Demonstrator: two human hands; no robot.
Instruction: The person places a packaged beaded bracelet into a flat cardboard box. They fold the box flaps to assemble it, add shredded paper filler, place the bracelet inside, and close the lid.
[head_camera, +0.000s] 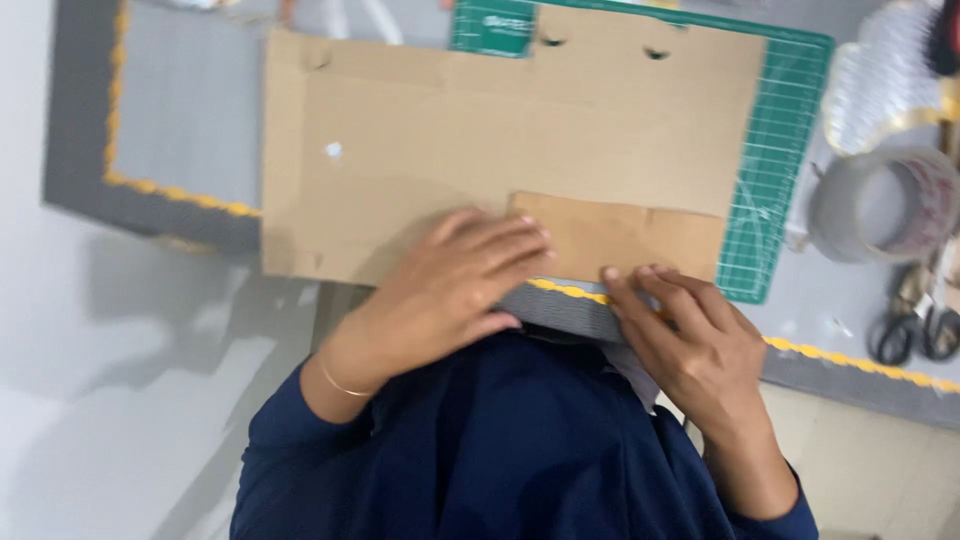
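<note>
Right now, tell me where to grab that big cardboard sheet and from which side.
Pinch the cardboard sheet at its bare left edge, coming from the left. It lies flat, the left hand and right hand cover its near edge, and the green cutting mat sits under its right side.

You have two hands in view: your left hand (455, 280) and your right hand (690, 350), each flat with fingers spread. One thin bangle (343, 385) circles the left wrist. Cardboard pieces number two: one large cardboard sheet (450, 140) and one smaller cardboard piece (620, 235) lying on it. There is one green cutting mat (785, 130) and one grey cloth with yellow trim (165, 130). You can count two tape rolls: one large tape roll (885, 205) and one clear tape roll (885, 80). One pair of scissors (915, 330) completes the set.
</note>
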